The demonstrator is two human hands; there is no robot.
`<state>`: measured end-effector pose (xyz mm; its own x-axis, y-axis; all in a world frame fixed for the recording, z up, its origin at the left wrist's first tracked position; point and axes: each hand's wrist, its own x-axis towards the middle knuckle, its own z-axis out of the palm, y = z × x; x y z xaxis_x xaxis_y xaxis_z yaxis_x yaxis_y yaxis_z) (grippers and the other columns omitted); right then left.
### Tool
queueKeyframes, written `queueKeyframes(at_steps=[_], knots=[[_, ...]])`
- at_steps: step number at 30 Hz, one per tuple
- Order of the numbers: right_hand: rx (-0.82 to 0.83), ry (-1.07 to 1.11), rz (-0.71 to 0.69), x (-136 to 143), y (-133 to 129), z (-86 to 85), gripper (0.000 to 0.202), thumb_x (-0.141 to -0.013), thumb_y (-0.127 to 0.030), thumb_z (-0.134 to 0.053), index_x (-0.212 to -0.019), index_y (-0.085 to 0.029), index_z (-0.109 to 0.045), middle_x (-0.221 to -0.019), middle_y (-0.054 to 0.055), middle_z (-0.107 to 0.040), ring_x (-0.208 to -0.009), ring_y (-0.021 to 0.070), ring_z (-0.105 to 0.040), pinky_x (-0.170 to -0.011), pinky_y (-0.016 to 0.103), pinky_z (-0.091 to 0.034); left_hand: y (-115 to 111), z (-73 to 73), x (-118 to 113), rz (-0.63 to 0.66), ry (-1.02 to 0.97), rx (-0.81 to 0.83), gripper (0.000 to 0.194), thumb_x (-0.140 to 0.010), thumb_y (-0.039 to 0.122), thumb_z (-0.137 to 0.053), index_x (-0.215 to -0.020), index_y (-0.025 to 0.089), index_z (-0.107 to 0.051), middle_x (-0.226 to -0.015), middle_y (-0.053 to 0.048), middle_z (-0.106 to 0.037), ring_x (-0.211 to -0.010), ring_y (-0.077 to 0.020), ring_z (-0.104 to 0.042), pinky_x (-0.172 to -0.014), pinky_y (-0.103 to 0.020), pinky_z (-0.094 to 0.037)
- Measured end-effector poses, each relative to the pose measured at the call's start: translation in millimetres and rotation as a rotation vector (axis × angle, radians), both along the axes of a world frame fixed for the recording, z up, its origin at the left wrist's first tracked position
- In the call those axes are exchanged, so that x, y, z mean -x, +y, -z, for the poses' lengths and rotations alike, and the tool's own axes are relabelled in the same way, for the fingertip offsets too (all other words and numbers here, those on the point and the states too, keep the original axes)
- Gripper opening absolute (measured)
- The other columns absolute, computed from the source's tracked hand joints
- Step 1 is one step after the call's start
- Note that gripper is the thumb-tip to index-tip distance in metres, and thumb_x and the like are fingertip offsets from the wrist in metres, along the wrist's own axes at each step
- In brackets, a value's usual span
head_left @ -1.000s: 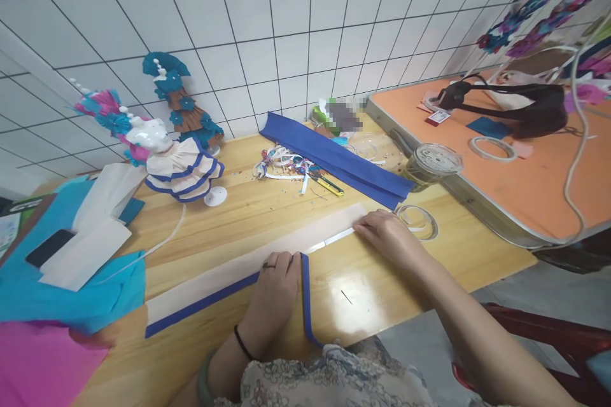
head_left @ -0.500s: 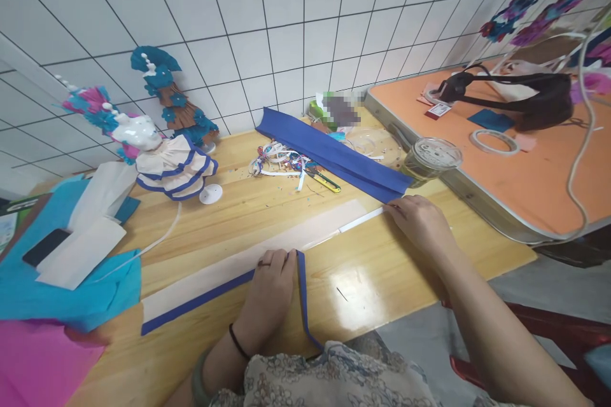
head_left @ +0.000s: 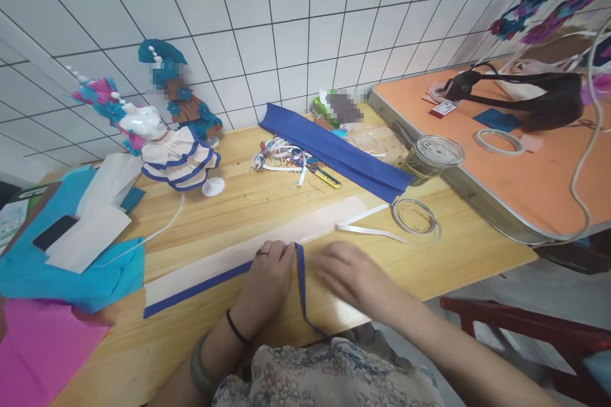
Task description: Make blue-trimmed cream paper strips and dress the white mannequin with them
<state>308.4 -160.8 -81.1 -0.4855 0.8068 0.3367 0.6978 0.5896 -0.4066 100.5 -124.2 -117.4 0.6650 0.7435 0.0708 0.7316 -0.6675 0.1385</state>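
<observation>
A long cream paper strip (head_left: 205, 262) lies across the wooden table, a narrow blue strip (head_left: 200, 289) running along its near edge. My left hand (head_left: 273, 270) has its fingers closed on the blue strip at that edge, pressing it down. From there the loose end of the blue strip bends toward my lap. My right hand (head_left: 351, 276) is just right of this loose end, apart from it, its fingers smeared by motion. Farther right, a thin tape roll (head_left: 414, 216) lies flat, with a white backing ribbon (head_left: 372, 229) folded beside it.
Behind lies a wide blue paper sheet (head_left: 334, 156), close to a yellow cutter (head_left: 327, 177) and paper scraps. A lidded jar (head_left: 436, 156) stands by the orange board (head_left: 534, 172). Dressed figurines (head_left: 179, 156), a phone (head_left: 55, 233) and turquoise paper (head_left: 109, 276) are at left.
My right hand has left the tape roll and come back toward my left hand. The roll is now uncovered, and the white ribbon lies bent. My left hand stays on the blue strip.
</observation>
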Motion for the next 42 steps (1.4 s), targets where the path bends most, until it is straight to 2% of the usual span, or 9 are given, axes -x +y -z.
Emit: queueKeyframes(at_steps=[2, 4, 8, 12, 17, 21, 24, 33, 42], knots=[[0.111, -0.132, -0.102, 24.7, -2.0, 0.4, 0.021, -0.091, -0.026, -0.041, -0.098, -0.018, -0.059, -0.081, 0.006, -0.058, -0.075, 0.0162, -0.054, -0.066, 0.028, -0.043, 1.2, -0.6, 0.7, 0.010, -0.017, 0.012, 0.033, -0.086, 0.010, -0.043, -0.118, 0.007, -0.050, -0.094, -0.010, -0.051, -0.088, -0.0217, -0.044, -0.079, -0.038, -0.045], [0.149, -0.264, -0.118, 36.8, 1.2, 4.6, 0.024, -0.092, -0.031, -0.038, -0.094, -0.017, -0.059, -0.081, 0.007, -0.058, -0.071, 0.0162, -0.054, -0.063, 0.028, -0.041, 2.4, -1.1, 1.4, 0.020, -0.035, 0.025, 0.031, -0.086, 0.012, -0.044, -0.116, 0.007, -0.051, -0.092, -0.010, -0.050, -0.086, -0.0214, -0.044, -0.077, -0.037, -0.045], [0.137, -0.403, -0.137, 37.9, 12.3, 13.2, 0.033, -0.094, -0.038, -0.032, -0.096, -0.016, -0.056, -0.086, 0.009, -0.059, -0.068, 0.0153, -0.056, -0.059, 0.028, -0.038, 3.4, -1.9, 1.9, 0.015, -0.049, 0.039, 0.029, -0.088, 0.014, -0.043, -0.114, 0.009, -0.053, -0.090, -0.008, -0.050, -0.084, -0.0208, -0.044, -0.076, -0.036, -0.044], [0.154, -0.443, -0.121, 30.5, 19.1, 11.3, 0.039, -0.095, -0.040, -0.030, -0.088, -0.015, -0.059, -0.082, 0.008, -0.061, -0.065, 0.0145, -0.057, -0.057, 0.026, -0.035, 3.2, -3.8, 0.6, 0.003, -0.031, 0.045, 0.027, -0.089, 0.013, -0.039, -0.111, 0.011, -0.055, -0.088, -0.008, -0.050, -0.083, -0.0207, -0.044, -0.076, -0.036, -0.044], [0.242, -0.347, -0.032, 10.2, 29.7, 1.3, 0.036, -0.094, -0.037, -0.036, -0.085, -0.014, -0.062, -0.081, 0.008, -0.064, -0.073, 0.0153, -0.060, -0.068, 0.027, -0.039, 3.2, -7.4, -1.3, -0.008, 0.000, 0.039, 0.026, -0.089, 0.014, -0.036, -0.106, 0.010, -0.056, -0.088, -0.009, -0.050, -0.085, -0.0211, -0.044, -0.078, -0.037, -0.043], [0.385, -0.150, 0.024, -10.4, 41.5, 0.3, 0.014, -0.085, -0.020, -0.049, -0.088, -0.018, -0.063, -0.086, 0.005, -0.066, -0.078, 0.0150, -0.060, -0.070, 0.024, -0.041, 3.1, -6.0, -1.4, -0.013, 0.006, 0.026, 0.029, -0.089, 0.015, -0.036, -0.110, 0.010, -0.055, -0.090, -0.009, -0.051, -0.087, -0.0219, -0.045, -0.079, -0.038, -0.043], [0.482, -0.010, 0.110, -21.0, 48.0, 1.2, 0.018, -0.078, -0.013, -0.051, -0.091, -0.019, -0.062, -0.084, 0.002, -0.067, -0.073, 0.0131, -0.060, -0.066, 0.022, -0.041, 3.0, -3.1, -1.0, -0.012, 0.005, 0.005, 0.033, -0.089, 0.015, -0.036, -0.118, 0.009, -0.052, -0.091, -0.010, -0.052, -0.087, -0.0224, -0.045, -0.079, -0.038, -0.043], [0.517, 0.069, 0.281, -29.3, 53.1, 4.2, 0.018, -0.081, -0.023, -0.050, -0.088, -0.018, -0.066, -0.080, 0.004, -0.069, -0.067, 0.0135, -0.059, -0.063, 0.023, -0.041, 2.9, -5.3, -2.2, -0.019, 0.011, -0.013, 0.036, -0.088, 0.015, -0.036, -0.121, 0.009, -0.050, -0.090, -0.010, -0.053, -0.086, -0.0224, -0.045, -0.077, -0.039, -0.044], [0.479, -0.016, 0.432, -27.4, 47.1, 12.8, 0.021, -0.083, -0.027, -0.048, -0.080, -0.019, -0.067, -0.078, 0.005, -0.069, -0.070, 0.0160, -0.060, -0.063, 0.024, -0.039, 2.5, 0.6, -1.6, 0.003, 0.029, -0.074, 0.039, -0.087, 0.013, -0.039, -0.124, 0.017, -0.051, -0.088, -0.009, -0.049, -0.082, -0.0214, -0.044, -0.072, -0.036, -0.044]])
